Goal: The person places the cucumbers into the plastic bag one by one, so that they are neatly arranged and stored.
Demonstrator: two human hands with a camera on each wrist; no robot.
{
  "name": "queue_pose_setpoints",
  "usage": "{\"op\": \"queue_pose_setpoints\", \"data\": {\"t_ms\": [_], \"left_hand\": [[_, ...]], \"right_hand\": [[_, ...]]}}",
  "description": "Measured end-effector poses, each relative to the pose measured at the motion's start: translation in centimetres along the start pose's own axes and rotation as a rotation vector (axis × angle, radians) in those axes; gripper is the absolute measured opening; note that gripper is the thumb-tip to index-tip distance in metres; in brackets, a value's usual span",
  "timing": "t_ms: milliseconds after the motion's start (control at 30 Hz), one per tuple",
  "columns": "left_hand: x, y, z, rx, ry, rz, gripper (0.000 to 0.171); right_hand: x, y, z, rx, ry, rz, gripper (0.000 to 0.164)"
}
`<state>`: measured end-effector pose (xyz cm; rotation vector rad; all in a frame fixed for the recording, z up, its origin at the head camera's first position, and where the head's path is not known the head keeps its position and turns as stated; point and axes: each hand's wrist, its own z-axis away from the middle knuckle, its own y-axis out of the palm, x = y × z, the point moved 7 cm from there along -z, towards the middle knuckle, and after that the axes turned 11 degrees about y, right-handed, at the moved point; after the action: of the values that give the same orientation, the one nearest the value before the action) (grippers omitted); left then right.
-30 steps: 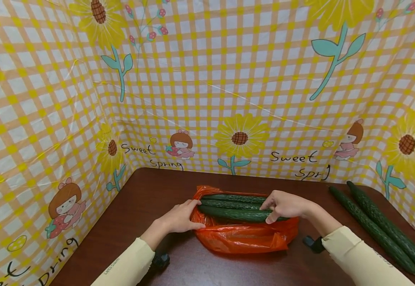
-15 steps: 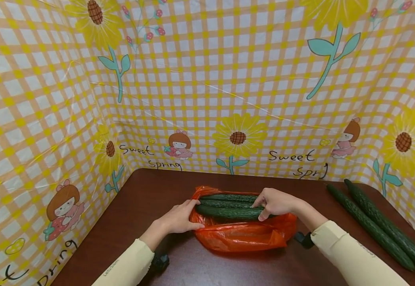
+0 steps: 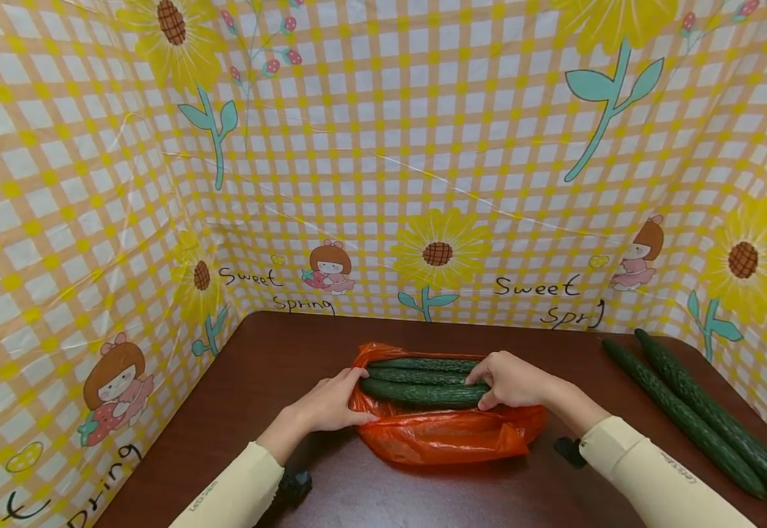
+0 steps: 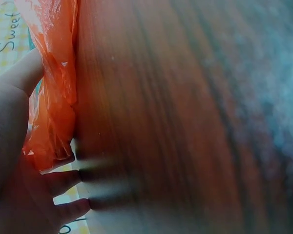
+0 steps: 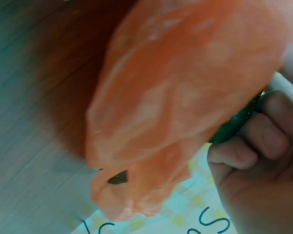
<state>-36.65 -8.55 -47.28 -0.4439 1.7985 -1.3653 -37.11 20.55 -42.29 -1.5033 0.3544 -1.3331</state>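
An orange-red plastic bag (image 3: 446, 441) lies on its side at mid-table, its mouth spread. Inside lie several long green cucumbers (image 3: 410, 394) in a row. My left hand (image 3: 332, 402) holds the bag's left end, thumb at the front edge and fingers at the back. In the left wrist view, the bag's crinkled film (image 4: 58, 83) passes between thumb and fingers. My right hand (image 3: 518, 379) grips the front cucumber near its right end, thumb in front and index finger behind. The right wrist view shows curled fingers (image 5: 268, 139) beside a bit of green cucumber (image 5: 232, 126), mostly hidden by the bag.
Two more cucumbers (image 3: 683, 414) lie side by side, slanting along the right of the dark brown table (image 3: 291, 345). A yellow checked cloth (image 3: 357, 183) with sunflowers stands as a wall around the back and sides.
My right hand has slid left along the front cucumber, mostly in the first half second. The left hand stays at the bag's left end.
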Motion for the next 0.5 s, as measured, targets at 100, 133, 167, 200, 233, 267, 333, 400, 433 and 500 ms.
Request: {"op": "queue_pose_setpoints", "data": {"t_ms": [100,133,167,200,233,267,333,400,433,500], "left_hand": [[0.0,-0.1,0.0,-0.005,0.007,0.001,0.08],[0.0,-0.1,0.0,-0.004,0.01,-0.003,0.08],[0.0,0.0,0.1,-0.003,0.012,-0.005,0.08],[0.0,0.0,0.1,-0.003,0.013,-0.004,0.079],[0.0,0.0,0.1,-0.002,0.013,-0.004,0.079],[0.1,0.0,0.1,-0.002,0.012,-0.003,0.079],[0.1,-0.1,0.1,-0.003,0.012,0.001,0.079],[0.1,0.0,0.1,0.0,0.008,0.009,0.079],[0.1,-0.1,0.1,0.0,0.008,0.012,0.079],[0.1,-0.1,0.1,0.002,0.008,0.017,0.079]], "right_hand": [[-0.4,0.3,0.2,-0.009,0.006,-0.014,0.037],[-0.5,0.4,0.2,-0.011,0.012,-0.014,0.036],[-0.7,0.5,0.3,-0.011,0.015,-0.016,0.035],[-0.8,0.7,0.4,-0.013,0.016,-0.012,0.034],[-0.9,0.8,0.5,-0.017,0.013,-0.005,0.032],[-1.0,1.0,0.6,-0.025,0.009,0.001,0.031],[-1.1,1.1,0.8,-0.045,-0.002,0.013,0.028],[-1.1,1.1,1.1,-0.075,-0.008,0.025,0.025],[-1.2,1.0,1.3,-0.09,-0.002,0.028,0.024],[-1.3,0.7,1.6,-0.125,0.02,0.041,0.022]]}}
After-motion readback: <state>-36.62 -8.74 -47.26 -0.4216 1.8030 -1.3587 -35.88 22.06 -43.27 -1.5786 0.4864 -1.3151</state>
